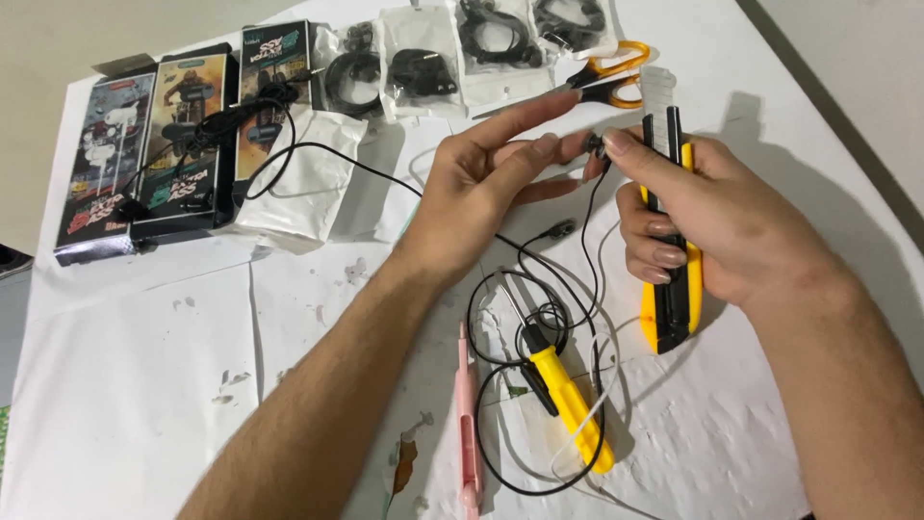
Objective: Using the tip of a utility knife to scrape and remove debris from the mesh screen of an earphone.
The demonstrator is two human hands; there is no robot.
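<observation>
Black earbud (595, 146) pinched between fingertips of left hand (491, 183) and right hand (707, 226), the latter also clenched around yellow utility knife (674, 279), blade best kept turned away; cable trailing below toward yellow screwdriver (563, 390) on tabletop (144, 385).

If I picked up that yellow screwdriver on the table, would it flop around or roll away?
The yellow screwdriver would probably stay stiff: its shaft and handle look rigid and straight. The rounded handle could roll if nudged. The black earphone cable loops over and around it, so lifting it would likely drag that floppy cable along.
</observation>
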